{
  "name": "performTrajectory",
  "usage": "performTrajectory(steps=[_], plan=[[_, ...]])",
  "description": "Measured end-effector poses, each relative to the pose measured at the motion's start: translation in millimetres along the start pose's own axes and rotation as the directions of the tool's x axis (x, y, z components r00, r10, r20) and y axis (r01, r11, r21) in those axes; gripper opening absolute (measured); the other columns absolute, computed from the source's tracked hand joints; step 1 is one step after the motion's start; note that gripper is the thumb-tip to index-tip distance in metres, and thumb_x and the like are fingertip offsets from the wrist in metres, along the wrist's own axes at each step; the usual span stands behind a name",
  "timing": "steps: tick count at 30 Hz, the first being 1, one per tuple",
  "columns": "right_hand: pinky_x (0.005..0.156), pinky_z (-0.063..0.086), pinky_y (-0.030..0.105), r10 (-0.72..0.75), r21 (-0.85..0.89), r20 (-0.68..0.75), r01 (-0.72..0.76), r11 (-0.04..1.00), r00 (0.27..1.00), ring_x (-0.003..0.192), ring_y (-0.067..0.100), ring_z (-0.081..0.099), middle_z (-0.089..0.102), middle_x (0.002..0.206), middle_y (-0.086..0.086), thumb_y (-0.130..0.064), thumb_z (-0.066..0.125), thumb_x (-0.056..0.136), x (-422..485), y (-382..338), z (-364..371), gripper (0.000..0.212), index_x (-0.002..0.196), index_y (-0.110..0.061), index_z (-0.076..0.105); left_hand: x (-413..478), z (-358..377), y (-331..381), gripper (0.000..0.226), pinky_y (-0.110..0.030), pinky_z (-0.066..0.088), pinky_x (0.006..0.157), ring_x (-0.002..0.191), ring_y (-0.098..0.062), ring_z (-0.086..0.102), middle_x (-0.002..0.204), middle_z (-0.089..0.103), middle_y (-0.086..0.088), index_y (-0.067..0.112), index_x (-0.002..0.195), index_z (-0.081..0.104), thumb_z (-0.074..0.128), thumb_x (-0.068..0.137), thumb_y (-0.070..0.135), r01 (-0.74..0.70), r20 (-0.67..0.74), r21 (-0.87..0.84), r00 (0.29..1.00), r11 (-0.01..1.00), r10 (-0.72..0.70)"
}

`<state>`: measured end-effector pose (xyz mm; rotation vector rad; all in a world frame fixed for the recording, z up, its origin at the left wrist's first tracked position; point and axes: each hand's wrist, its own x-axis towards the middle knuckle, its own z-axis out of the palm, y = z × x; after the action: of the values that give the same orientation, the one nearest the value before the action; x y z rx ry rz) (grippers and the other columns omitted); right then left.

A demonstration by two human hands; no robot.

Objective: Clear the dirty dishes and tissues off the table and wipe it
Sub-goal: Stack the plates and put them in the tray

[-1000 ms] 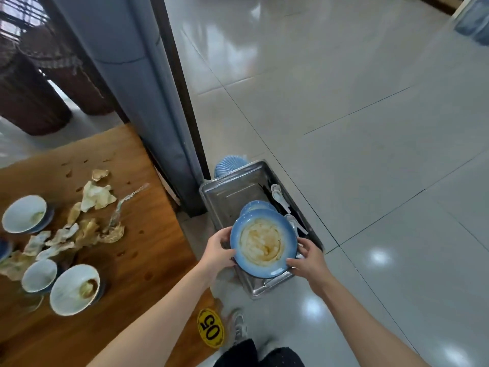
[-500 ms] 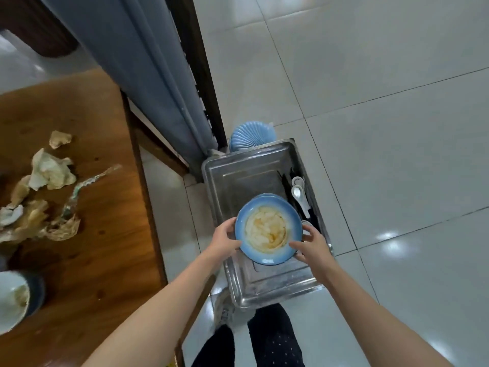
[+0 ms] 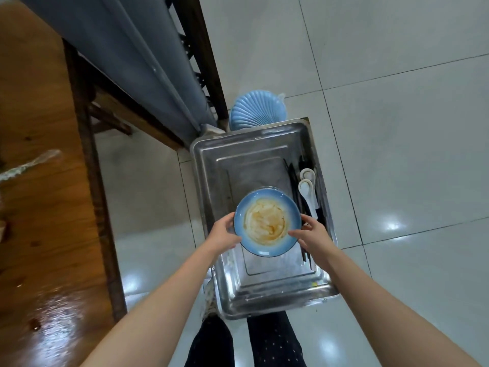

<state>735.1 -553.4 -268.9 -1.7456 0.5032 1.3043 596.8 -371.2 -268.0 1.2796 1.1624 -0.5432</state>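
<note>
1. Head view: wooden bench fills the left side, pale tiled floor the right.
2. Steel tray sits beside the bench, below a grey curtain.
3. Sauce-stained blue plate is over the tray's middle.
4. Left grip curls round the plate's left rim; right grip holds its right rim.
5. White spoons lie along the tray's right wall.

The tray sits on the floor, right of the counter. Spoons lie in its right side; the plate is over its middle.
</note>
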Motion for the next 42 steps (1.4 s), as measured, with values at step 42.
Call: performTrajectory(steps=[42], plan=[[0.076, 0.044, 0.026, -0.478, -0.166, 0.235, 0.519, 0.838, 0.847, 0.102, 0.010, 0.059, 0.064, 0.114, -0.002, -0.002, 0.063, 0.085, -229, -118, 100, 0.042, 0.120, -0.025, 0.059, -252, -130, 29, 0.063, -0.035, 0.049, 0.088, 0.116, -0.019, 0.055, 0.131, 0.057, -0.001, 0.024, 0.146, 0.035, 0.061, 0.091, 0.006, -0.303, -0.397, -0.413, 0.909, 0.859, 0.129]])
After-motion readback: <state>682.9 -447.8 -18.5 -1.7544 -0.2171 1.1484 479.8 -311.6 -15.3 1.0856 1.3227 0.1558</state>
